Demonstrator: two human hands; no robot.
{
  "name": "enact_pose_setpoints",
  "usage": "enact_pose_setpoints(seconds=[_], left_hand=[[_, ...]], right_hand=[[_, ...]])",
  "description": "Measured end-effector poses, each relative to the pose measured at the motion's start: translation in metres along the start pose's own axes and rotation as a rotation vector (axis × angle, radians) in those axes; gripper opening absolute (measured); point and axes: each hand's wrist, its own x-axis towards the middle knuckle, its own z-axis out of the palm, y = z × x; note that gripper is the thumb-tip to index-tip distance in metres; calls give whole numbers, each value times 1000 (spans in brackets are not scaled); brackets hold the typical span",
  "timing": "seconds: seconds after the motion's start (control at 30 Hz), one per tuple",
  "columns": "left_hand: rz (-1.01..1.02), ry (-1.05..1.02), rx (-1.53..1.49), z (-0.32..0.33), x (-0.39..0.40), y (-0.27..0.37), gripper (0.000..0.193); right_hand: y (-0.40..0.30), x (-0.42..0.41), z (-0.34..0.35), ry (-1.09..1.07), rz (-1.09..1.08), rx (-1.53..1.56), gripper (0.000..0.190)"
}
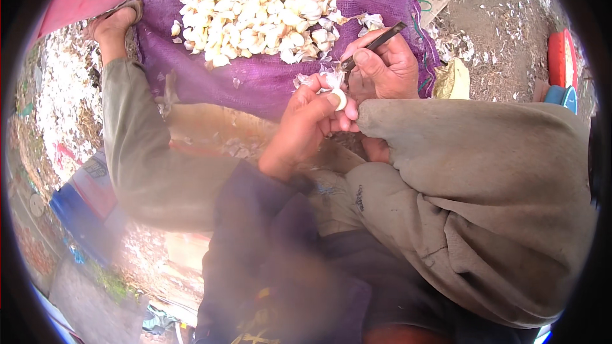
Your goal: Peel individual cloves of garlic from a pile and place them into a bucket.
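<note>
Between the thumb and fingers of my left hand is a pale, partly peeled garlic clove. Papery garlic skin sticks up from it. My right hand grips a slim dark knife, one end poking out above the thumb. Its lower end points down at the skin, close to the clove; fingers partly hide it. Just beyond both hands, a heap of garlic cloves, many with skin still on, lies on a purple mesh sack.
My bent right knee rises close to the right hand. A cardboard piece lies between my legs. Garlic peel litters the ground at left. A red container and a blue container stand at far right.
</note>
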Motion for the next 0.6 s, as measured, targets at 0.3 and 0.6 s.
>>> enact_pose_setpoints(seconds=[0.3, 0.6], left_hand=[[16, 30, 45, 4, -1, 1, 19], [109, 73, 107, 3, -1, 1, 23]], right_hand=[[-13, 3, -5, 89, -107, 39, 11], [-18, 2, -5, 15, 7, 175, 14]])
